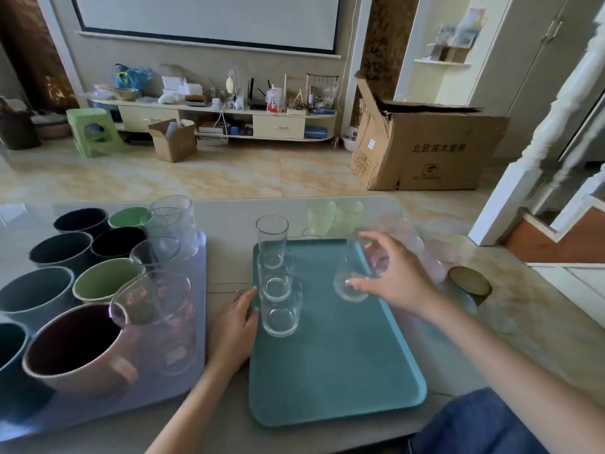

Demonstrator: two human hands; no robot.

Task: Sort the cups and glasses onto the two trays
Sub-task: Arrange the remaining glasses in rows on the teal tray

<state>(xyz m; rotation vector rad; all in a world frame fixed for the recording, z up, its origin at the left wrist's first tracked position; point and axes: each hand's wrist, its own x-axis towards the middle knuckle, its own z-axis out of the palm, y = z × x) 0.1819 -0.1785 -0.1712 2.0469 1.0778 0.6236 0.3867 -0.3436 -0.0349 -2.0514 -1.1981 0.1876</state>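
Observation:
A teal tray (337, 365) lies in the middle of the table with three clear glasses (280, 306) in a row along its left side. My right hand (397, 278) grips a rounded clear glass (352, 276), tilted, above the tray's right part. My left hand (236, 322) rests flat on the table, fingertips touching the tray's left edge by the nearest glass. A lavender tray (193, 368) at the left carries several coloured cups (82, 348) and several clear glasses (160, 309).
Pale green tumblers (330, 214) and faint pink glasses (412, 234) stand at the table's far right. A round lidded tin (469, 283) sits right of the teal tray. Beyond the table are tiled floor, cardboard boxes and a cluttered low cabinet.

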